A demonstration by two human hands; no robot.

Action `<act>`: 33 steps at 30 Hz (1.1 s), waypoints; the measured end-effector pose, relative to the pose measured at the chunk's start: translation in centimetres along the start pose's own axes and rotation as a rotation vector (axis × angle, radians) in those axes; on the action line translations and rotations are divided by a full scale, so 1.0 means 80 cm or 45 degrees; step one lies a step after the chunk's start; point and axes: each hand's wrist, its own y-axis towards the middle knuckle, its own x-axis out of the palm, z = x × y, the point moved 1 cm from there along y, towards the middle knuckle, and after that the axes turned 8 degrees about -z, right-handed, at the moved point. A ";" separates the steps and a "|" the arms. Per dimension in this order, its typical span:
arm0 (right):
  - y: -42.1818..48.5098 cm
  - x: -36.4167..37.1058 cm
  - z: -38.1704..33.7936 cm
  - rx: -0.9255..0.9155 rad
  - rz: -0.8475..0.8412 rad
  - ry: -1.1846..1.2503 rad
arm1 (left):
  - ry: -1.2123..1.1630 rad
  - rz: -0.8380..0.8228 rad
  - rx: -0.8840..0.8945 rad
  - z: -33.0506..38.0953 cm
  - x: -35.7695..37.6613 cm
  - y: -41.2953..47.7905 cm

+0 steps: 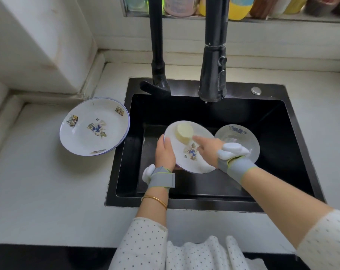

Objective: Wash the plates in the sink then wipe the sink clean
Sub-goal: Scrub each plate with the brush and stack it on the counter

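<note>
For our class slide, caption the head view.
The left hand holds a plate in the sink; right hand touches a sponge on it.

We're looking at a white worktop (38,182) with a black sink (204,204) sunk into its middle. Towards the back-left corner, we've got a stack of floral plates (95,125) lying face up, its rim just reaching the sink's left edge.

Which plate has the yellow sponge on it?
The bear plate the left hand holds over the sink; the counter plate and blue-flower plate carry none.
</note>
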 end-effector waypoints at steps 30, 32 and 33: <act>-0.042 -0.028 0.031 -0.167 -0.008 -0.208 | 0.307 0.096 0.280 0.056 -0.020 -0.035; -0.035 -0.034 0.032 -0.176 0.074 -0.133 | 0.277 0.152 0.289 0.059 -0.011 -0.039; -0.039 -0.033 0.033 -0.197 0.046 -0.095 | 0.266 0.189 0.281 0.059 -0.009 -0.043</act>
